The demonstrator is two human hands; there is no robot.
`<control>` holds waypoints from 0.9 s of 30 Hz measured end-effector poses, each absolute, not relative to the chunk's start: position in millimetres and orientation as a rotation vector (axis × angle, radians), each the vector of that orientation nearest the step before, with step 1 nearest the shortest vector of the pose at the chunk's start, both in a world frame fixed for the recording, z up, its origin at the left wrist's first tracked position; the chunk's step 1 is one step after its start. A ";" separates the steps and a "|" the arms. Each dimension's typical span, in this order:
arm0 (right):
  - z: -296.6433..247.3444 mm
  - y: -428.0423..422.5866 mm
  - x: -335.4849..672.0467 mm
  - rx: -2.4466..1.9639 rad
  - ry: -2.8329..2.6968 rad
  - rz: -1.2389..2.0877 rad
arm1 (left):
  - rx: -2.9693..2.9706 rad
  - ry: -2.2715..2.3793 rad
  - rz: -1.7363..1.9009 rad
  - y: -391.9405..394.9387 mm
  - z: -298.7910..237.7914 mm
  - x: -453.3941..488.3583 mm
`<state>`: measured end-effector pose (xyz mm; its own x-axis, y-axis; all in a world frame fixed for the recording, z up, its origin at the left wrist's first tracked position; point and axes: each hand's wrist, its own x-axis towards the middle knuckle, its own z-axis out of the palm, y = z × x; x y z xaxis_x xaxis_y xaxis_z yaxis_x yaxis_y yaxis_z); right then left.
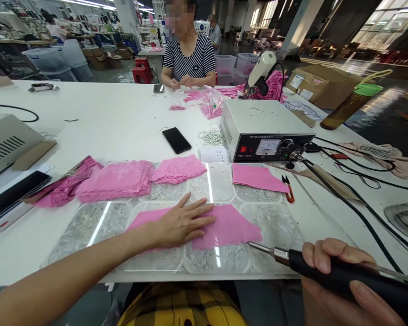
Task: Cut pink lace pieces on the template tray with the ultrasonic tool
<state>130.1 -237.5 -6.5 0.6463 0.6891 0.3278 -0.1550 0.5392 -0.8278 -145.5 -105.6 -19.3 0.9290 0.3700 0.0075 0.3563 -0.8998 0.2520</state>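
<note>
My left hand (182,225) lies palm down with the fingers spread wide, pressing on a thin, bright pink fabric piece with an uneven outline (229,226); it grasps nothing. The fabric piece lies flat on a grey, marble-patterned sheet with pale rounded outlines (272,222), near the table edge in front of me. My right hand (343,301) is wrapped narrowly around a thick, black-handled tool with a tapering metal tip (281,255). The tip points left, at the right end of the fabric's near edge — whether it touches cloth or sheet I cannot tell.

Beyond lie two stacks of pink cut pieces with ragged edges: a taller one (117,181) to the left and a flatter one (180,169) just beside it. A smooth pink fabric piece (256,178) lies before a pale grey metal box with a black dial panel (268,124).

I judge the step in hand to be working the tip along the near edge. The next move calls for even pressure from the spread fingers — clear of the tip — and a steady, low tool angle.
</note>
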 end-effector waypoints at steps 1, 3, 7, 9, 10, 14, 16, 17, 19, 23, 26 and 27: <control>-9.0 -237.6 129.7 -0.856 -0.713 0.567 | 2.827 0.552 0.070 -106.5 -20.2 -145.8; -14.5 -238.4 129.5 -0.839 -0.729 0.591 | 2.798 0.564 0.038 -107.8 -20.5 -145.4; -18.1 -240.3 121.9 -0.848 -0.737 0.652 | 2.774 0.567 0.011 -109.1 -19.6 -145.7; -13.6 -240.1 110.7 -0.873 -0.702 0.675 | 2.776 0.578 0.035 -109.7 -20.6 -146.8; -10.3 -239.6 103.7 -0.883 -0.684 0.685 | 2.776 0.590 0.048 -110.0 -21.5 -147.3; 2.9 -235.2 75.9 -0.897 -0.688 0.738 | 2.763 0.628 0.057 -112.0 -24.1 -147.9; 6.8 -232.7 66.1 -0.903 -0.748 0.764 | 2.758 0.628 0.067 -112.9 -24.7 -147.8; 7.8 -231.6 62.2 -0.904 -0.782 0.770 | 2.759 0.629 0.076 -113.3 -24.9 -147.8; 8.1 -229.7 55.7 -0.904 -0.830 0.783 | 2.765 0.635 0.097 -113.8 -25.9 -147.8; 2.6 -225.9 45.1 -0.890 -0.851 0.811 | 2.783 0.641 0.118 -114.1 -29.0 -147.7; -2.8 -222.5 40.1 -0.857 -0.904 0.826 | 2.786 0.646 0.124 -114.0 -30.2 -147.5; -4.2 -221.3 39.2 -0.848 -0.918 0.835 | 2.783 0.646 0.124 -114.0 -30.3 -147.4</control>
<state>39.2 -221.3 -4.2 0.3646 0.8754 0.3174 -0.2326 0.4157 -0.8792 -147.4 -114.0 -30.3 0.8964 0.4428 0.0202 0.4186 -0.8606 0.2900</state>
